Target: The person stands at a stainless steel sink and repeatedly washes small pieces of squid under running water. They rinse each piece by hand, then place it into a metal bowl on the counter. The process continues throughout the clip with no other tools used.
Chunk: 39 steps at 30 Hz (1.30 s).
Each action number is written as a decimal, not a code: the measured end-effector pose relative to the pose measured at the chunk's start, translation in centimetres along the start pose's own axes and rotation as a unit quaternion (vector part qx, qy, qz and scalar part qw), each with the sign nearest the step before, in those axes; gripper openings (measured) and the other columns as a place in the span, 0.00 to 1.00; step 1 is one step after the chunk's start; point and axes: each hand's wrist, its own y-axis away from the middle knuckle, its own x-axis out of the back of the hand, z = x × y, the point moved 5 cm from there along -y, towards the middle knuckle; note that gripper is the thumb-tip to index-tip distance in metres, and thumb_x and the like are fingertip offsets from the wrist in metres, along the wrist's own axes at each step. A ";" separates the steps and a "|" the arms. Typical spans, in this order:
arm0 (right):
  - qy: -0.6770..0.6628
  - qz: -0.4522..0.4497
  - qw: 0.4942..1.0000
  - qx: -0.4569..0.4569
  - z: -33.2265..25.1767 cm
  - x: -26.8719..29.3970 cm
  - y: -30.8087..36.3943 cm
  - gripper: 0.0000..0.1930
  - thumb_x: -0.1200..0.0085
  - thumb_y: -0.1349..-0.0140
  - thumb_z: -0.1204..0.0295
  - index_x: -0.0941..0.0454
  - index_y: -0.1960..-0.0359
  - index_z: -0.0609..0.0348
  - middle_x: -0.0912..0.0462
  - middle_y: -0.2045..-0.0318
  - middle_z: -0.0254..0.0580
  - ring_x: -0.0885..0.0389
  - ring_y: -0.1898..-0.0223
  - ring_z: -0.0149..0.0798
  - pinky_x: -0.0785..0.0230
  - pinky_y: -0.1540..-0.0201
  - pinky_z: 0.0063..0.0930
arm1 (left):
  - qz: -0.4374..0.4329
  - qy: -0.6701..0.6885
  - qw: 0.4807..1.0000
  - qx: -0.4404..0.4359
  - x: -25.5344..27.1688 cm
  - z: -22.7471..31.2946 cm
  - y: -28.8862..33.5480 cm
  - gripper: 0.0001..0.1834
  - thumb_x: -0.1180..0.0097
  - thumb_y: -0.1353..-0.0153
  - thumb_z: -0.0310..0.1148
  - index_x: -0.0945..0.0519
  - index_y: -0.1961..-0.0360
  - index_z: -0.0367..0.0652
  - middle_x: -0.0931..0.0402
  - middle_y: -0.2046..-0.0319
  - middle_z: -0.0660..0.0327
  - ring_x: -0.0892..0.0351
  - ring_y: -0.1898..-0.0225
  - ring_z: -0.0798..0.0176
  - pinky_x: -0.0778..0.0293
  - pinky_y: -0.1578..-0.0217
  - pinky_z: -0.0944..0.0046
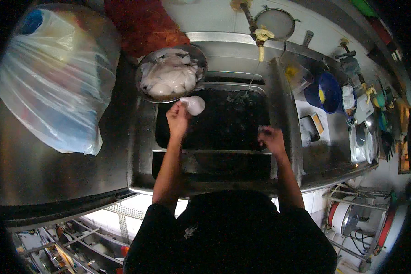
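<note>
My left hand (176, 119) pinches the edge of a pale, smooth cuttlefish or squid body (195, 105) above the near rim of a round metal bowl (139, 91). Inside that bowl lies a heap of white and pinkish cuttlefish or squid pieces (171, 83). Below both hands, a rectangular metal tub (214, 151) in the sink holds very dark, nearly black liquid (219, 125). Over the tub's right side, my right hand (271, 139) has its fingers curled together and slightly blurred. Whatever they may hold is too small and dark to make out.
A large plastic bag (64, 86) sits on the steel counter at left, beside a red sack (144, 27). Water runs from the tap (261, 36) behind the tub. At right are a dark blue bucket (323, 92), a sponge (318, 123) and dishes (360, 144).
</note>
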 end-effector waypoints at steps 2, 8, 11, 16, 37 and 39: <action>0.147 -0.151 0.977 -0.005 -0.1 -1.9 2.3 0.12 0.42 0.48 0.74 0.21 0.61 0.65 0.18 0.72 0.42 0.20 0.74 0.34 0.27 0.71 0.28 | -0.001 0.106 0.992 0.069 -0.8 4.0 -0.7 0.09 0.49 0.37 0.32 0.24 0.61 0.38 0.24 0.70 0.63 0.23 0.70 0.67 0.25 0.69 0.66; 0.228 -0.276 0.930 0.080 1.4 -10.1 5.4 0.13 0.43 0.46 0.69 0.20 0.60 0.62 0.17 0.65 0.49 0.17 0.63 0.45 0.26 0.58 0.36 | -0.023 -0.084 0.996 -0.013 0.3 7.3 -9.5 0.09 0.51 0.40 0.27 0.23 0.59 0.41 0.22 0.62 0.56 0.21 0.61 0.54 0.24 0.61 0.56; 0.214 -0.271 0.937 0.055 0.4 -10.4 4.0 0.15 0.42 0.46 0.66 0.21 0.59 0.62 0.18 0.65 0.51 0.18 0.62 0.48 0.26 0.58 0.35 | 0.078 -0.624 0.765 -0.141 0.9 8.9 -11.5 0.10 0.49 0.44 0.29 0.21 0.62 0.40 0.22 0.63 0.48 0.22 0.62 0.45 0.25 0.62 0.51; 0.336 -0.047 0.939 0.049 1.5 -4.3 -1.4 0.22 0.41 0.47 0.62 0.24 0.53 0.62 0.19 0.62 0.55 0.19 0.60 0.51 0.27 0.55 0.36 | -0.006 -0.369 0.917 -0.150 -4.7 3.1 -0.9 0.10 0.46 0.46 0.32 0.21 0.68 0.36 0.22 0.69 0.46 0.22 0.67 0.43 0.26 0.64 0.51; 0.389 -0.114 0.911 0.080 14.5 -8.2 -7.9 0.18 0.43 0.45 0.68 0.24 0.53 0.62 0.20 0.61 0.50 0.21 0.62 0.45 0.28 0.57 0.36 | -0.328 -0.531 0.778 0.073 -7.6 -15.3 6.0 0.20 0.42 0.47 0.37 0.22 0.55 0.37 0.24 0.55 0.48 0.24 0.53 0.47 0.28 0.52 0.52; 0.228 -0.173 0.957 0.035 8.3 -7.7 -6.9 0.17 0.44 0.42 0.69 0.24 0.53 0.63 0.19 0.62 0.48 0.20 0.65 0.39 0.27 0.60 0.32 | -0.305 -0.431 0.847 0.057 -7.3 -14.5 5.2 0.20 0.42 0.44 0.38 0.23 0.54 0.36 0.23 0.56 0.50 0.22 0.55 0.50 0.26 0.55 0.55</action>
